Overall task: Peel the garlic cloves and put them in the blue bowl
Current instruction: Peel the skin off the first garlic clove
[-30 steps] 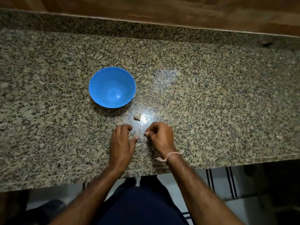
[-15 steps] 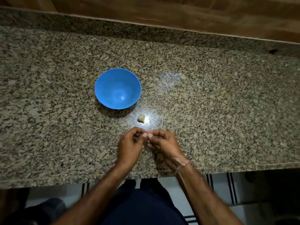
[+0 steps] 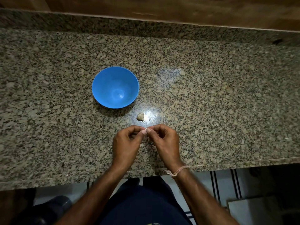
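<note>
A blue bowl (image 3: 115, 87) stands on the speckled granite counter (image 3: 211, 98) with nothing inside it. Just below and right of it lies a pale garlic clove (image 3: 140, 117), beside a bright glare spot. My left hand (image 3: 125, 146) and my right hand (image 3: 165, 143) meet fingertip to fingertip near the counter's front, below that clove. Together they pinch a small pale garlic clove (image 3: 146, 129), of which only a sliver shows between the thumbs and forefingers.
The counter's front edge (image 3: 243, 163) runs just behind my wrists, with tiled floor below. A granite upstand and a wooden wall (image 3: 162, 7) close off the back. A thread bracelet (image 3: 177, 171) circles my right wrist.
A second ago my left hand lay flat on the counter and my right held the small clove alone. Both hands have come together and now pinch it between their fingertips.
</note>
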